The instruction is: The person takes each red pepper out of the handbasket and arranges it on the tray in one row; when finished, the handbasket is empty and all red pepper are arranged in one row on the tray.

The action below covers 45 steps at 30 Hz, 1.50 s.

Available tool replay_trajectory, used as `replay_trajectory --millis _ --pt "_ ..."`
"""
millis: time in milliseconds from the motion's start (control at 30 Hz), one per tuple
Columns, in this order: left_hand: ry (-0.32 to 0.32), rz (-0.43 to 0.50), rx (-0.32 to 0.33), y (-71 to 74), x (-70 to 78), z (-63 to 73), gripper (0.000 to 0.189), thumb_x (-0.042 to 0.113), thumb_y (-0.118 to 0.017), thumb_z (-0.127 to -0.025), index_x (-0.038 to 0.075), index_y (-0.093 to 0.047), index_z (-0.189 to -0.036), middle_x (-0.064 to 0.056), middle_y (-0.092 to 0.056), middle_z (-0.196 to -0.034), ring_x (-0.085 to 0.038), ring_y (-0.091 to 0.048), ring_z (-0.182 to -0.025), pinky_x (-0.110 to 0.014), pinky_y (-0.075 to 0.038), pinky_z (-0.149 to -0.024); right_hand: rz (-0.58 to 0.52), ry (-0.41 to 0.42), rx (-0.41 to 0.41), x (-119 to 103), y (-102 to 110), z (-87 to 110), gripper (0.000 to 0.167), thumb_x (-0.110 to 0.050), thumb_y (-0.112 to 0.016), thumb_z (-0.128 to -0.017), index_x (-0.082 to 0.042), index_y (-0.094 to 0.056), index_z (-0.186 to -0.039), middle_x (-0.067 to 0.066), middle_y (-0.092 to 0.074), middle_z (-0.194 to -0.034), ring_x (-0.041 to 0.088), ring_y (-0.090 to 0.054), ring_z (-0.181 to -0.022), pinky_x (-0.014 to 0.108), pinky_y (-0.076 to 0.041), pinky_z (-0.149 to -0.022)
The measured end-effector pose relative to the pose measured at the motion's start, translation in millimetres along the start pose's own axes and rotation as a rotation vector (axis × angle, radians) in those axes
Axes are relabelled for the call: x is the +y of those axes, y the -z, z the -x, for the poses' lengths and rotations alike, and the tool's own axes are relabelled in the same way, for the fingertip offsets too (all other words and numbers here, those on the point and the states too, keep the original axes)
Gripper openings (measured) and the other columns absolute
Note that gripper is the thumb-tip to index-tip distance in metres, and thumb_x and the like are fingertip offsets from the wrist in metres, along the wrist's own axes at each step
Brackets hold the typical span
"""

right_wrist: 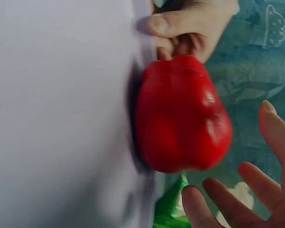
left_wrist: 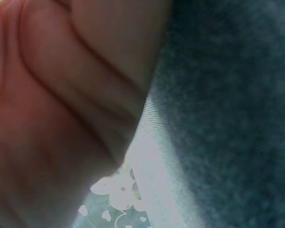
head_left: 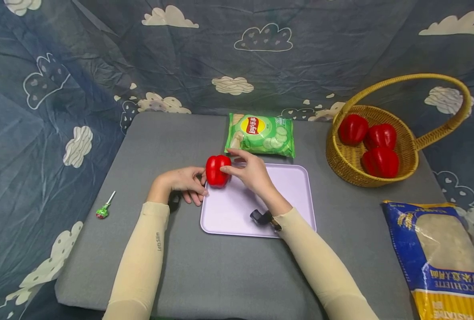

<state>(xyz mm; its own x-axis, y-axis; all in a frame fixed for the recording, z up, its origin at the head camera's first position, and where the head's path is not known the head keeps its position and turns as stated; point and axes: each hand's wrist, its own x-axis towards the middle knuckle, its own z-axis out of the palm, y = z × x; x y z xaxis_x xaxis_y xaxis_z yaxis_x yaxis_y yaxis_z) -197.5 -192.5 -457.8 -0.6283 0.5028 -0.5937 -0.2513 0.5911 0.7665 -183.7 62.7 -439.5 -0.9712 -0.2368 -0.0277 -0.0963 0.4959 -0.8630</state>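
Note:
A red bell pepper point(head_left: 218, 171) sits at the upper left corner of the lilac tray point(head_left: 257, 209). My right hand point(head_left: 253, 173) is just right of the pepper, thumb and fingers spread. In the right wrist view a gap shows between those fingers point(right_wrist: 228, 204) and the pepper point(right_wrist: 183, 116). At the tray's left rim, my left hand point(head_left: 185, 182) has its thumb over the edge and its other fingers bent beside it, next to the pepper. The left wrist view is filled by a blurred palm point(left_wrist: 61, 118) close to grey cloth point(left_wrist: 232, 114).
A green chip bag point(head_left: 261, 135) lies behind the tray. To the right stands a wicker basket point(head_left: 343, 169) with a tall handle, holding three red peppers point(head_left: 381, 162). A blue and yellow pasta bag point(head_left: 441, 253) lies at front right, a lollipop point(head_left: 103, 210) at far left.

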Motion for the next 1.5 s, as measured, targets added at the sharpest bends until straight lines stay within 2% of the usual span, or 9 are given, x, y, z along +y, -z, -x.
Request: replay_trajectory --millis 200,367,500,700,800,867,1000,1167,1500 --pt "0.019 0.011 0.0 -1.7 -0.8 0.2 0.036 0.015 -0.08 -0.094 0.006 -0.049 -0.11 -0.013 -0.081 -0.086 -0.022 -0.08 -0.071 -0.032 -0.062 -0.06 -0.062 0.007 0.034 -1.4 27.9 15.2 0.072 -0.034 -0.089 -0.088 -0.023 -0.058 -0.152 0.012 -0.065 -0.148 0.029 -0.065 -0.134 0.045 -0.056 -0.109" --pt "0.01 0.016 -0.009 -2.2 -0.2 0.6 0.036 0.016 -0.08 -0.094 0.006 -0.049 -0.11 -0.013 -0.081 -0.087 -0.022 -0.08 -0.071 -0.032 -0.063 -0.061 -0.083 0.021 0.12 2.2 76.4 37.1 0.075 -0.03 -0.09 -0.087 -0.023 -0.056 -0.154 0.012 -0.062 -0.151 0.031 -0.063 -0.137 0.046 -0.054 -0.111" --pt "0.003 0.015 -0.007 -2.3 0.8 -1.0 0.036 0.016 -0.08 -0.094 0.006 -0.049 -0.11 -0.013 -0.08 -0.087 -0.022 -0.08 -0.071 -0.032 -0.063 -0.061 -0.144 0.018 0.27 10.2 130.6 49.2 0.072 -0.022 -0.088 -0.089 -0.024 -0.056 -0.153 0.012 -0.061 -0.152 0.028 -0.06 -0.139 0.048 -0.049 -0.117" --pt "0.003 0.023 -0.014 -1.7 0.0 -1.0 0.036 0.015 -0.079 -0.095 0.006 -0.049 -0.112 -0.012 -0.08 -0.088 -0.021 -0.08 -0.071 -0.031 -0.062 -0.061 -0.261 -0.112 0.52 34.0 205.5 60.9 0.068 -0.031 -0.085 -0.09 -0.035 -0.057 -0.151 0.0 -0.062 -0.15 0.02 -0.056 -0.138 0.03 -0.048 -0.116" --pt "0.001 0.024 -0.014 -1.5 1.0 0.1 0.036 0.014 -0.079 -0.095 0.006 -0.048 -0.112 -0.012 -0.08 -0.086 -0.02 -0.08 -0.07 -0.031 -0.062 -0.06 -0.33 -0.166 0.626 52.2 233.7 62.8 0.071 -0.031 -0.087 -0.088 -0.035 -0.056 -0.152 -0.001 -0.059 -0.152 0.02 -0.053 -0.14 0.029 -0.047 -0.118" --pt "0.002 0.025 -0.011 -1.5 1.9 0.9 0.035 0.013 -0.078 -0.095 0.006 -0.048 -0.111 -0.012 -0.08 -0.086 -0.02 -0.079 -0.069 -0.031 -0.062 -0.059 -0.325 -0.218 0.681 65.2 247.8 62.9 0.075 -0.033 -0.087 -0.088 -0.038 -0.053 -0.153 -0.004 -0.055 -0.155 0.017 -0.05 -0.141 0.033 -0.044 -0.122" --pt "0.005 0.027 -0.007 -1.7 1.6 1.3 0.036 0.014 -0.079 -0.094 0.006 -0.048 -0.112 -0.013 -0.08 -0.087 -0.02 -0.079 -0.069 -0.031 -0.062 -0.059 -0.315 -0.33 0.736 90.3 266.5 61.0 0.081 -0.036 -0.089 -0.086 -0.045 -0.046 -0.155 -0.011 -0.049 -0.159 0.01 -0.044 -0.143 0.041 -0.034 -0.129" --pt "0.007 0.027 -0.009 -1.8 0.8 1.4 0.037 0.015 -0.079 -0.095 0.006 -0.048 -0.112 -0.012 -0.08 -0.087 -0.02 -0.08 -0.071 -0.031 -0.062 -0.06 -0.319 -0.383 0.753 113.3 278.1 57.0 0.085 -0.037 -0.089 -0.085 -0.046 -0.044 -0.156 -0.014 -0.047 -0.161 0.007 -0.042 -0.141 0.042 -0.027 -0.132" --pt "0.008 0.03 -0.011 -1.3 2.0 1.9 0.036 0.015 -0.079 -0.095 0.006 -0.049 -0.112 -0.012 -0.08 -0.088 -0.021 -0.08 -0.071 -0.031 -0.062 -0.06 -0.252 -0.499 0.668 132.5 284.2 54.7 0.094 -0.046 -0.084 -0.087 -0.051 -0.027 -0.162 -0.009 -0.028 -0.175 0.016 -0.025 -0.161 0.048 -0.025 -0.133"
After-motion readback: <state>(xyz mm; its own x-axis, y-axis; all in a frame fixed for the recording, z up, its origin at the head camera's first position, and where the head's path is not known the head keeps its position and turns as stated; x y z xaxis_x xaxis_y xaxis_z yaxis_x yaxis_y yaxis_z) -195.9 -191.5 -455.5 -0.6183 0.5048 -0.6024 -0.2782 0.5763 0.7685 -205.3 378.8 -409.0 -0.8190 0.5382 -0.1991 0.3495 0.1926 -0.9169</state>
